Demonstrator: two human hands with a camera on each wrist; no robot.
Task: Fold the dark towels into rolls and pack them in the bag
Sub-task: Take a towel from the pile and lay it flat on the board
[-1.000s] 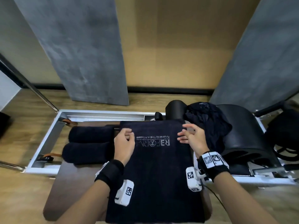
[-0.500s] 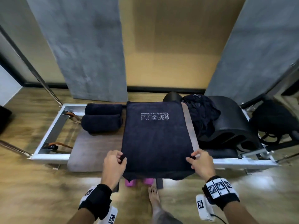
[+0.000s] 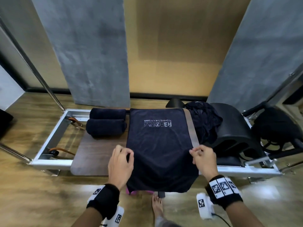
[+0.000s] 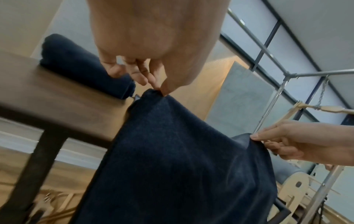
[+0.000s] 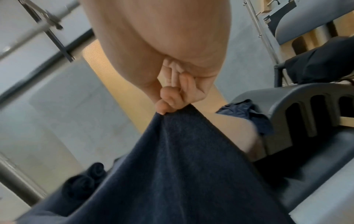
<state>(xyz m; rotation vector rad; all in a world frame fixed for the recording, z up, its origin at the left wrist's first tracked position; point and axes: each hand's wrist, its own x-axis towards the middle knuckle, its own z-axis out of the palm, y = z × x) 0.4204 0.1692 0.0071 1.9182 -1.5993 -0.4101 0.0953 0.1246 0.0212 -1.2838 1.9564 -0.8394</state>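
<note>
A dark navy towel (image 3: 159, 145) with pale lettering lies lengthwise on the brown board (image 3: 91, 153), its near end hanging over the front edge. My left hand (image 3: 121, 159) pinches the towel's left edge (image 4: 153, 92) between thumb and fingertips. My right hand (image 3: 202, 158) pinches the right edge (image 5: 166, 113) the same way, and the cloth rises in a peak at each pinch. Two rolled dark towels (image 3: 106, 123) lie side by side at the board's far left. A heap of loose dark towels (image 3: 203, 122) sits to the right. A black bag (image 3: 277, 128) rests at far right.
The board rests in a metal frame (image 3: 50, 143) with straps at its left end. A black arched barrel (image 3: 232, 133) stands right of the loose towels. Grey panels and slanted metal poles (image 3: 54, 95) rise behind. My bare foot (image 3: 157, 208) is on the wooden floor below the towel.
My hands left the towel's far end, came back to the near part and pinched its two side edges. They have since lifted those edges slightly. The view pulled back.
</note>
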